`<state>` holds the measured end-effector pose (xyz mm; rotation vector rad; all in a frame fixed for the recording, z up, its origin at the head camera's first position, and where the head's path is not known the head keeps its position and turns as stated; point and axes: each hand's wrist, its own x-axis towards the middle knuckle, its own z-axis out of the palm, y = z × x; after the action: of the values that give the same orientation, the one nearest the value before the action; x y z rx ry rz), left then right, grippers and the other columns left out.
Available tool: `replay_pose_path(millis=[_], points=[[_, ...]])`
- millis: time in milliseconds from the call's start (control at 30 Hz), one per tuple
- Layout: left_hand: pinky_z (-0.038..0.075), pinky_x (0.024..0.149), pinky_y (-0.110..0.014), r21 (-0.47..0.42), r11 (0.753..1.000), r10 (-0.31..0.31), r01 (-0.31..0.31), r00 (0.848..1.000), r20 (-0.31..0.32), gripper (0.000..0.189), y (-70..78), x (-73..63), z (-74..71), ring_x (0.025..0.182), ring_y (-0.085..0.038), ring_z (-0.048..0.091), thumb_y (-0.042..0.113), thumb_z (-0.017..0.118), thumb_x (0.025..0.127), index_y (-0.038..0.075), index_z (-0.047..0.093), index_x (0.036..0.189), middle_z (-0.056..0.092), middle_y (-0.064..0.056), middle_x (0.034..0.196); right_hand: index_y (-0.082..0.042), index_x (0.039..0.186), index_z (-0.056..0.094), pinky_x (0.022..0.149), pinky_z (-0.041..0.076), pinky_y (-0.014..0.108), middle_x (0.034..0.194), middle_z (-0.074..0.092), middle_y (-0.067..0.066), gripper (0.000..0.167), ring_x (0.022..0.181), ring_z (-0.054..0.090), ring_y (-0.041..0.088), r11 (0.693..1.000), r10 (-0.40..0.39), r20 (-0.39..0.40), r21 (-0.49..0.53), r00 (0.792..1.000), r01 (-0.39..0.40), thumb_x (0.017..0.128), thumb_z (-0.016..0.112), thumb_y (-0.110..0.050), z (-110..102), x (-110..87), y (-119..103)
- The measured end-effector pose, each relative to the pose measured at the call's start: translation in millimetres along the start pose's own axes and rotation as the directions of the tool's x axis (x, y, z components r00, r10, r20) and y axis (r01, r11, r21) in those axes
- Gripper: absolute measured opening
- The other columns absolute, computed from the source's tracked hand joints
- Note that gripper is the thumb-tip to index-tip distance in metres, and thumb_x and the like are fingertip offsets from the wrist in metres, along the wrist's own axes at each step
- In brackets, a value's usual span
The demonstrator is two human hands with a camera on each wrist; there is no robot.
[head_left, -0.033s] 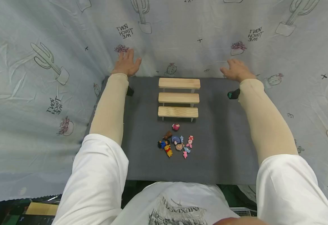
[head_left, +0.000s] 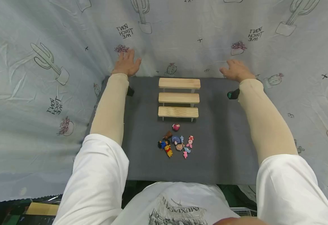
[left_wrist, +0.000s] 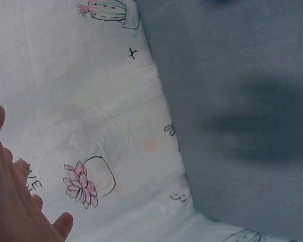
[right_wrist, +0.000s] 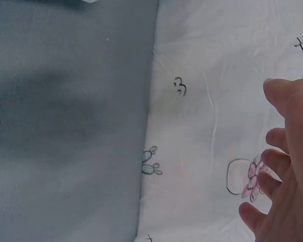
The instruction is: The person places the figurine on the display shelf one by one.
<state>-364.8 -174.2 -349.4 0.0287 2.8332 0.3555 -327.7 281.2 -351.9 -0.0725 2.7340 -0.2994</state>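
Grey flat tabletop (head_left: 144,150) beneath a three-step shelf of pale wooden planks (head_left: 178,98)

Head view, with 12 o'clock at the far edge: at 6 o'clock from the shelf lies a loose cluster of small multicoloured toy figures (head_left: 176,139). One round pink-red figure (head_left: 176,127) marks its 12 o'clock, near the lowest plank; a yellow figure in a red top (head_left: 168,151) lies at 8, a slim pink-and-red figure (head_left: 190,142) at 3. From the shelf, the bare left hand (head_left: 126,63) is at 10 o'clock, fingers extended, grip wide; the bare right hand (head_left: 236,70) is at 2, fingers relaxed, grip also wide. Behind both hangs a wrinkled pale printed sheet (head_left: 164,31); I cannot tell whether either touches it.

Left wrist view: the left hand enters at 8 o'clock, fingers apart; the tabletop fills 3.

Right wrist view: the right hand enters at 4, fingers slightly bent and separated; the tabletop fills 9.
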Motion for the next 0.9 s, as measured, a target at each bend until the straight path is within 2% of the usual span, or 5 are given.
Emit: replay_pose_path(millis=[267, 433, 567, 700, 900], points=[[-0.002, 0.133, -0.051, 0.021, 0.998, 0.054, -0.054, 0.999, -0.008, 0.066, -3.8, -6.3, 0.5, 0.158, -0.032, -0.017, 0.05, 0.006, 0.106, 0.023, -0.02, 0.16, -0.017, 0.0, 0.171, 0.003, 0.16, 0.007, 0.129, 0.009, 0.062, 0.168, 0.006, 0.027, 0.074, 0.155, 0.007, 0.049, 1.0, -0.007, -0.036, -0.022, 0.999, 0.006, 0.108, 0.024, -0.046, 2, -4.8, -8], [-0.001, 0.133, -0.049, -0.005, 0.997, 0.083, -0.083, 0.996, -0.021, 0.071, -8.1, -11.5, -4.4, 0.159, -0.032, -0.014, 0.052, 0.01, 0.106, 0.018, -0.02, 0.16, -0.018, -0.009, 0.17, 0.005, 0.16, 0.01, 0.128, 0.01, 0.064, 0.166, 0.01, 0.03, 0.071, 0.154, 0.008, 0.051, 0.998, -0.038, -0.109, 0.052, 0.993, 0.044, 0.108, 0.025, -0.042, 0, -10.5, -7], [0.01, 0.133, -0.05, 0.007, 0.991, 0.13, -0.13, 0.981, -0.142, 0.066, -6.8, -16.7, -9.9, 0.159, -0.033, 0.006, 0.046, 0.018, 0.109, 0.013, 0.003, 0.164, 0.007, -0.011, 0.172, 0.003, 0.16, 0.015, 0.127, 0.014, 0.065, 0.166, 0.013, 0.029, 0.069, 0.154, 0.012, 0.05, 0.992, -0.052, -0.153, 0.107, 0.987, 0.069, 0.108, 0.028, -0.04, -5, -12.9, -12], [0.021, 0.131, -0.051, 0.036, 0.983, 0.18, -0.177, 0.939, -0.294, 0.058, 0.2, -28.2, -9.9, 0.154, -0.032, 0.028, 0.038, 0.025, 0.109, 0.013, 0.026, 0.161, 0.032, -0.008, 0.166, -0.002, 0.161, 0.019, 0.127, 0.019, 0.063, 0.168, 0.016, 0.023, 0.066, 0.154, 0.017, 0.045, 0.982, -0.075, -0.197, 0.153, 0.977, 0.107, 0.107, 0.029, -0.039, -7, -19.8, -28], [0.05, 0.108, -0.048, -0.149, 0.956, 0.205, -0.253, 0.938, -0.278, 0.053, 18.4, -59.7, 11.0, 0.129, -0.029, 0.058, 0.04, 0.03, 0.109, 0.016, 0.04, 0.155, 0.054, -0.01, 0.15, -0.004, 0.155, 0.038, 0.123, 0.031, 0.061, 0.162, 0.035, 0.02, 0.058, 0.149, 0.033, 0.041, 0.947, -0.164, -0.347, 0.208, 0.923, 0.246, 0.108, 0.035, -0.037, 12, -54.8, -47]])
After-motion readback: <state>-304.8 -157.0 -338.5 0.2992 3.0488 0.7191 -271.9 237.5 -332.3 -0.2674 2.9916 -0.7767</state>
